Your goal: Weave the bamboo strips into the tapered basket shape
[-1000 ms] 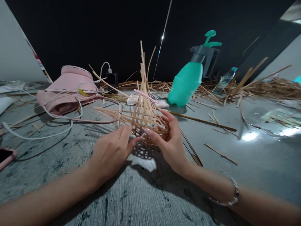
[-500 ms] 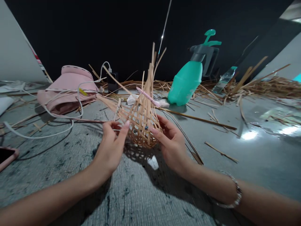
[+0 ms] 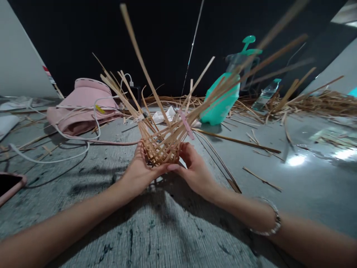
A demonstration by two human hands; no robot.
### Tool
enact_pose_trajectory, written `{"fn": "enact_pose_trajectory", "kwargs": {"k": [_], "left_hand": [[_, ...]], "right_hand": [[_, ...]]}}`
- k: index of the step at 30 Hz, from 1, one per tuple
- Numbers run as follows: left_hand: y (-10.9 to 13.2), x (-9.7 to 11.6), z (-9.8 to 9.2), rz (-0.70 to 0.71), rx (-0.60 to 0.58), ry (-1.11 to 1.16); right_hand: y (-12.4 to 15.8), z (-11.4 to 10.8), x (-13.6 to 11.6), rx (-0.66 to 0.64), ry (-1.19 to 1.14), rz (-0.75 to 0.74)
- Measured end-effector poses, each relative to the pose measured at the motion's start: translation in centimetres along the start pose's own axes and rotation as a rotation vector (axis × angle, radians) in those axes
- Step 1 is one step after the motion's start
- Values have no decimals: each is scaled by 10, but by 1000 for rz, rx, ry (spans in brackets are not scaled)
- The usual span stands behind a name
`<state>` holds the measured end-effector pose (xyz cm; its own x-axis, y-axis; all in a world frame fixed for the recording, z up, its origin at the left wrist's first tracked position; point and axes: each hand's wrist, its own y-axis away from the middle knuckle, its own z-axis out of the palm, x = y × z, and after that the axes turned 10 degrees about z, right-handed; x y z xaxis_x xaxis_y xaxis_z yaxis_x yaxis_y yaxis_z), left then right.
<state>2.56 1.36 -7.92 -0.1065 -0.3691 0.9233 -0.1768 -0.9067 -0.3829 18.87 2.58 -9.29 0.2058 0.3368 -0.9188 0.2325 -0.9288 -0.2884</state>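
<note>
A partly woven basket (image 3: 161,147) of pale flat strips sits between my hands, its long loose strip ends fanning up and outward. My left hand (image 3: 141,165) wraps its left side, thumb along the near bottom. On the right side my right hand (image 3: 192,167) grips it, its thumb meeting the left thumb in front. A pink clip (image 3: 186,124) pinches the strips at the right, and a pale clip (image 3: 138,118) sits on the left bunch. The fingers behind the weave are partly hidden.
Left lie a pink visor hat (image 3: 90,91), a white cable (image 3: 50,162) and a phone (image 3: 11,186). Behind stand a green spray bottle (image 3: 220,100) and a clear water bottle (image 3: 266,95). Crumpled tissue (image 3: 164,116) and loose strips (image 3: 237,140) lie about.
The basket has turned and tipped, so its strip ends now spread left and right instead of pointing up together. Both hands have moved closer, thumbs meeting at the near side.
</note>
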Motion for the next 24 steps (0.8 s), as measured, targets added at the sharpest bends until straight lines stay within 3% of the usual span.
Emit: {"fn": "enact_pose_trajectory", "kwargs": {"k": [8, 17, 24], "left_hand": [[1, -1, 5, 32, -81, -20], [4, -3, 4, 27, -85, -96], [2, -10, 2, -63, 3, -73]], "right_hand": [[7, 3, -5, -4, 138, 27], [7, 5, -3, -19, 204, 15], [4, 2, -6, 12, 217, 22]]}}
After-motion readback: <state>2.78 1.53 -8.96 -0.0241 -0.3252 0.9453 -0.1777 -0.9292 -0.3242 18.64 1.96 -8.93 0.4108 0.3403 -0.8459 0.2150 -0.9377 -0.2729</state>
